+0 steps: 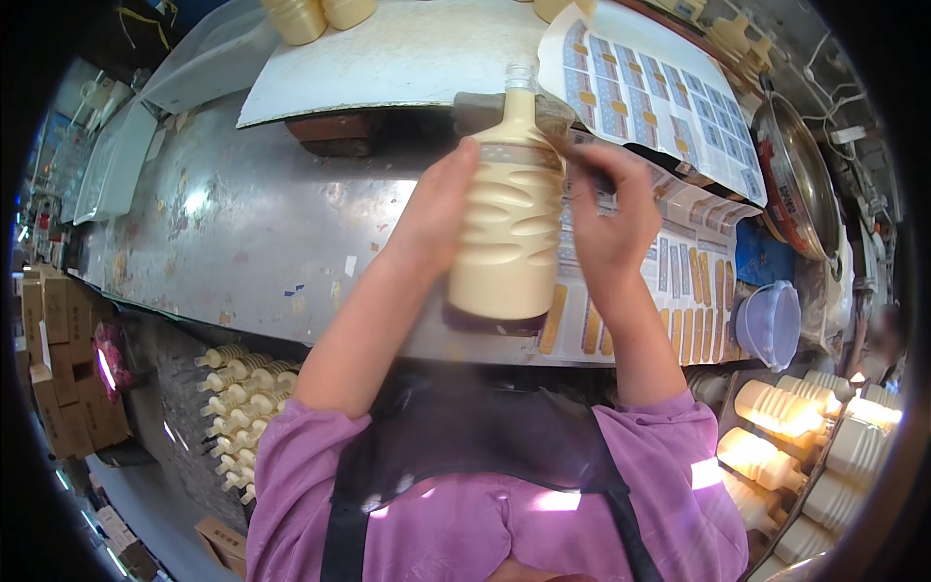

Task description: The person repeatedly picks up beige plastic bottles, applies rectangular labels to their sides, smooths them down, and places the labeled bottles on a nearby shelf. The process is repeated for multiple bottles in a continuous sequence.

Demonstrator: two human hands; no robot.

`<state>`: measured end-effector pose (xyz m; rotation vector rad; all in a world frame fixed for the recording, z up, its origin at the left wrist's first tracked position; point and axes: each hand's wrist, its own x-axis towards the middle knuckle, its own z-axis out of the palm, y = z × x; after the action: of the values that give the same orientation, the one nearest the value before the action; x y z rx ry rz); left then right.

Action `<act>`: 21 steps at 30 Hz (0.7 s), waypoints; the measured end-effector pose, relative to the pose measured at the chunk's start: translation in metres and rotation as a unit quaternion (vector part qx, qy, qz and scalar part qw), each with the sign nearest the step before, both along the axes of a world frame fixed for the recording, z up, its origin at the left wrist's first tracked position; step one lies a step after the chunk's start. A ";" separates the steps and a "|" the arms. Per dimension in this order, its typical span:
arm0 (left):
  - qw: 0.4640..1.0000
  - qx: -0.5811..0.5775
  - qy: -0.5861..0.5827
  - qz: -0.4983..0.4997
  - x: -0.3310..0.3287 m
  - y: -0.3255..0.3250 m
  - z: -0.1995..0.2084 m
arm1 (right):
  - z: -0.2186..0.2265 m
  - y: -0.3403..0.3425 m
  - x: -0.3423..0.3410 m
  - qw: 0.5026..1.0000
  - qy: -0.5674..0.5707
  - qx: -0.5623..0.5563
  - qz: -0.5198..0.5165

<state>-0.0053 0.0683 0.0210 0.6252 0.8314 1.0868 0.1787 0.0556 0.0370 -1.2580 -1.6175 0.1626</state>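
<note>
A cream-coloured bottle (506, 233) with wavy dents, a clear glass mouth and a dark purple base is in front of me, neck pointing away. My left hand (433, 213) grips its left side. At the bottle's right shoulder, the fingers of my right hand (618, 209) are closed around a dark, flat-looking piece, blurred and partly hidden. A thin patterned band (514, 153) runs around the shoulder. Behind the neck lies a grey-brown block or folded cloth (477, 113); which one I cannot tell.
Printed decal sheets (650, 92) and cut strips (693, 267) cover the right of the metal table (242, 223). A lilac bucket (769, 323) and a metal basin (800, 165) stand at the right. Cream bottles (242, 403) fill both lower sides. Cartons (63, 359) are stacked far left.
</note>
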 end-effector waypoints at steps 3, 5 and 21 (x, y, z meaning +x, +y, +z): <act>0.997 -0.061 -0.049 0.007 -0.002 0.002 0.000 | 0.007 -0.009 -0.011 0.964 -0.196 0.157 0.081; 0.996 -0.067 -0.060 0.016 -0.004 0.000 0.002 | 0.021 -0.016 -0.027 0.955 -0.225 0.157 0.117; 0.975 -0.003 -0.179 0.133 -0.016 -0.020 -0.006 | 0.030 0.002 -0.094 0.926 -0.358 0.102 0.071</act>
<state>-0.0215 0.0481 0.0153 0.3006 0.6127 1.3901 0.0843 0.0572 0.0671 -1.0930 -2.2793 -0.4187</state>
